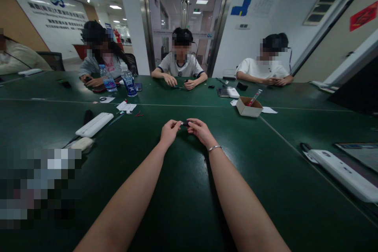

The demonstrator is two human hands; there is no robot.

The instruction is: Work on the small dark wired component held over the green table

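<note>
Head view: left hand [169, 132] and right hand [201, 130] pinching small dark object [185, 123] together; bare green table [183, 189] toward 6 o'clock, cardboard box [249, 107] at 2 o'clock.

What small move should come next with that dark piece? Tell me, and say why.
Probably keep the pinch and lower the dark piece toward the table. Left hand and right hand meet on it with fingertips only, above the surface, arms stretched out; it is too small to tell more.
</note>
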